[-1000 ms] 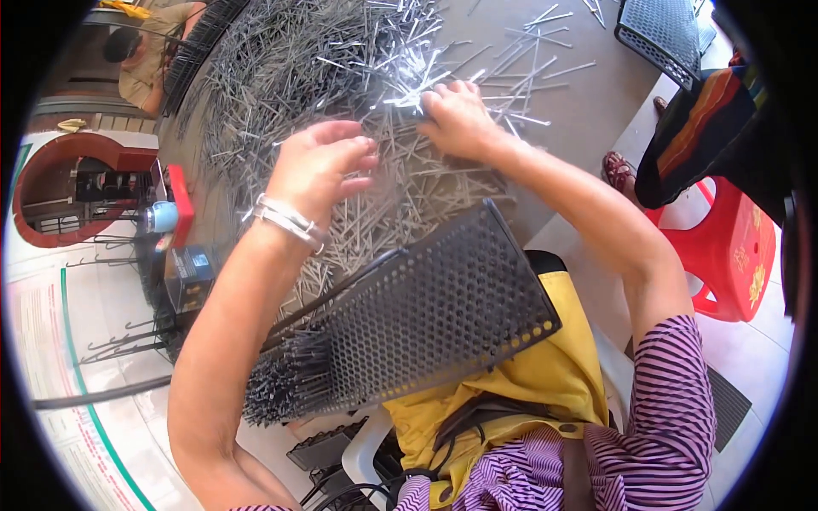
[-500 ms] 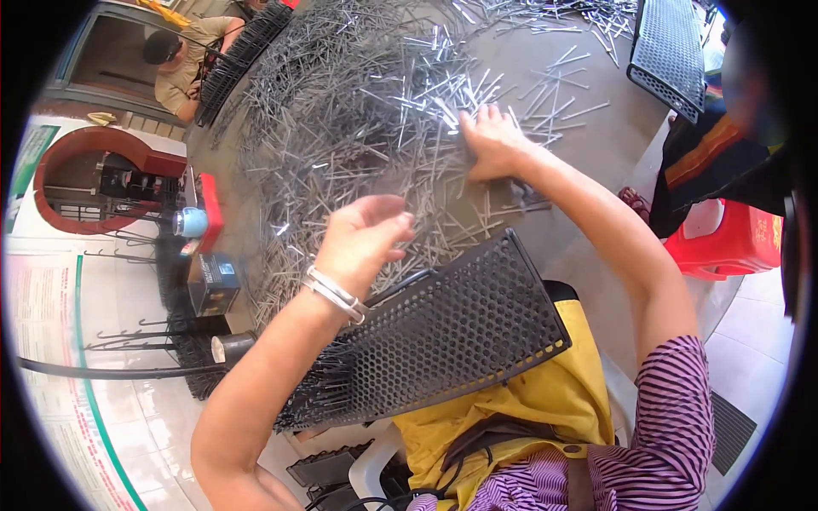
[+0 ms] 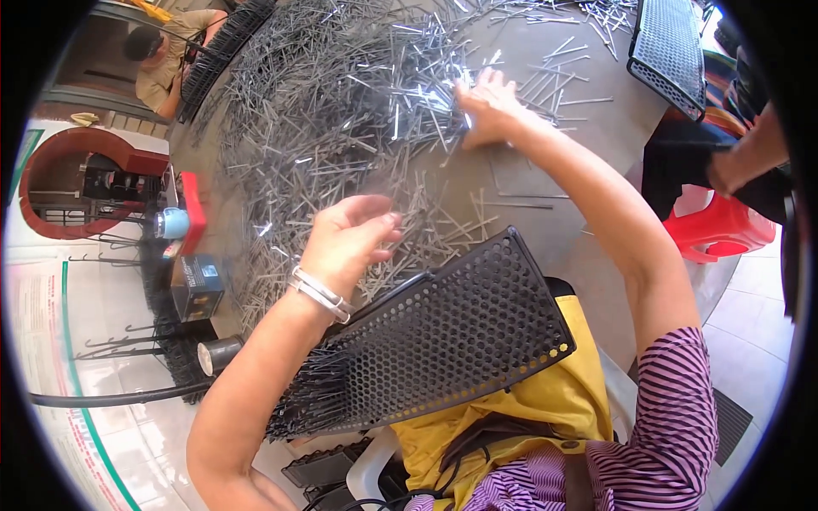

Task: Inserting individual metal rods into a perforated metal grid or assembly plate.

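A large heap of thin grey metal pins (image 3: 341, 94) covers much of the round table. My right hand (image 3: 490, 109) reaches to the heap's right side, fingers spread and touching pins there. Nearer to me, my left hand (image 3: 351, 234), with a pale bangle at the wrist, hovers over the heap's front edge. Its fingers are loosely curved and apart, and I see nothing between them. Below the hands, a black perforated tray (image 3: 460, 324) slants across my lap against the table edge. Its left end is packed with dark pins (image 3: 311, 387), partly behind my left forearm; the other holes look unfilled.
Across at the upper left, a person holds a pin-filled rack (image 3: 223, 58). Another perforated tray (image 3: 669, 55) rests at the right edge, near a person's arm and a red stool (image 3: 720, 228). To the left stand a blue cup (image 3: 172, 223), a dark box (image 3: 198, 285) and a metal cylinder (image 3: 220, 353).
My right hand has moved farther over the table, baring some tabletop and a few loose pins behind it. My left hand has barely moved. At right, the other person's forearm has come into view.
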The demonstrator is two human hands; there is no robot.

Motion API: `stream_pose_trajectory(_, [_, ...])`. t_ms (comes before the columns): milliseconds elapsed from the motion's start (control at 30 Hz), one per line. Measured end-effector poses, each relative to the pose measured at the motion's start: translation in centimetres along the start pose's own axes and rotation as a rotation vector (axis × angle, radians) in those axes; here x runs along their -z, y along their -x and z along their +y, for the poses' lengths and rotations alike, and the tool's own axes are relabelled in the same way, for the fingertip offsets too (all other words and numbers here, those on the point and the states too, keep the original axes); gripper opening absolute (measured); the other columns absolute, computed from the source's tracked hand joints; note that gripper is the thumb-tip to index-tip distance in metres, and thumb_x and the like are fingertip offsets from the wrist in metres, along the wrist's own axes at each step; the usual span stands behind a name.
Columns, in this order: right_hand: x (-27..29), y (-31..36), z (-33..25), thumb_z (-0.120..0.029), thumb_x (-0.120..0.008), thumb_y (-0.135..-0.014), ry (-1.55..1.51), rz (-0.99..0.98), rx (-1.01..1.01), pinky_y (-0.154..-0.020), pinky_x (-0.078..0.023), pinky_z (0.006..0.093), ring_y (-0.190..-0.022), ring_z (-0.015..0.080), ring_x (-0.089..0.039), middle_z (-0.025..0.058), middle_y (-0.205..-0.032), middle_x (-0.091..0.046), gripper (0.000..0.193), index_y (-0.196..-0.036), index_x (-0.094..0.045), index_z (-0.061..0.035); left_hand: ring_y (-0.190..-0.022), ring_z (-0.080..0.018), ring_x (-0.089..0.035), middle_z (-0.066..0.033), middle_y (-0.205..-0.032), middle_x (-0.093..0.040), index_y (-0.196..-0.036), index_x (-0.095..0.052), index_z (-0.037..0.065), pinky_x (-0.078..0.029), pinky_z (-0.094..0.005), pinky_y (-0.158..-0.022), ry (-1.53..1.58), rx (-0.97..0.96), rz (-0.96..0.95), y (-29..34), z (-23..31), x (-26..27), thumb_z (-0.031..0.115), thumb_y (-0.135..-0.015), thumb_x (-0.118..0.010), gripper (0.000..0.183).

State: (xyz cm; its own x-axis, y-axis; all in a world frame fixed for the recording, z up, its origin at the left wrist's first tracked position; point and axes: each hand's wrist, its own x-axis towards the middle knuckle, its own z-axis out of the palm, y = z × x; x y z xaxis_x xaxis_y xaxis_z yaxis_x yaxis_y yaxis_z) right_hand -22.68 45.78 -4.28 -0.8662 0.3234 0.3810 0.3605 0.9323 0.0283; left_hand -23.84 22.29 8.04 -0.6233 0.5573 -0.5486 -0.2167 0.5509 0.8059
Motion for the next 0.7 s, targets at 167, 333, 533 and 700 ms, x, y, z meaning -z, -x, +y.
stream_pose_trajectory(167, [1.3, -1.8, -0.5, -0.016, -0.064, -0.058, -0.33, -0.483, -0.16, -0.074, -0.044, 0.0443, -0.091, 0.0395, -0.052, 0.0204, -0.094, -0.057, 0.049, -0.1, -0.049, 0.0028, -0.082, -0.0152, -0.056, -0.0095, -0.093, -0.056, -0.104, -0.049, 0.0, -0.048, -0.0273, -0.067, -0.014, 0.014, -0.001, -0.1, -0.1, 0.0, 0.012, -0.08, -0.053, 0.028])
stream_pose_trajectory(333, [1.1, -0.9, -1.3, -0.011, -0.058, -0.056, -0.393, -0.354, -0.188, -0.069, -0.045, 0.0419, -0.077, 0.0361, -0.056, 0.0213, -0.081, -0.057, 0.033, -0.085, -0.051, 0.0033, -0.081, -0.0142, -0.056, -0.0086, -0.092, -0.057, -0.103, -0.049, 0.001, -0.047, -0.0266, -0.067, -0.006, 0.023, -0.012, -0.3, -0.1, -0.1, 0.012, -0.08, -0.053, 0.027])
stream_pose_trajectory(533, [1.4, -0.6, -2.4, -0.011, -0.061, -0.058, -0.399, -0.495, -0.153, -0.063, -0.047, 0.0485, -0.082, 0.0333, -0.058, 0.0151, -0.086, -0.06, 0.028, -0.085, -0.06, -0.0023, -0.08, -0.0148, -0.057, -0.0087, -0.091, -0.057, -0.104, -0.049, 0.001, -0.047, -0.0258, -0.067, 0.008, 0.026, -0.035, -0.2, -0.3, -0.3, 0.013, -0.079, -0.053, 0.027])
stream_pose_trajectory(700, [1.6, -0.5, -3.4, -0.01, -0.058, -0.058, -0.295, -0.428, -0.064, -0.065, -0.047, 0.039, -0.076, 0.0349, -0.058, 0.0196, -0.077, -0.058, 0.034, -0.088, -0.05, 0.0037, -0.078, -0.015, -0.057, -0.0091, -0.09, -0.058, -0.104, -0.049, 0.001, -0.047, -0.0259, -0.066, 0.035, 0.031, -0.031, -0.5, -0.7, 0.1, 0.013, -0.079, -0.053, 0.028])
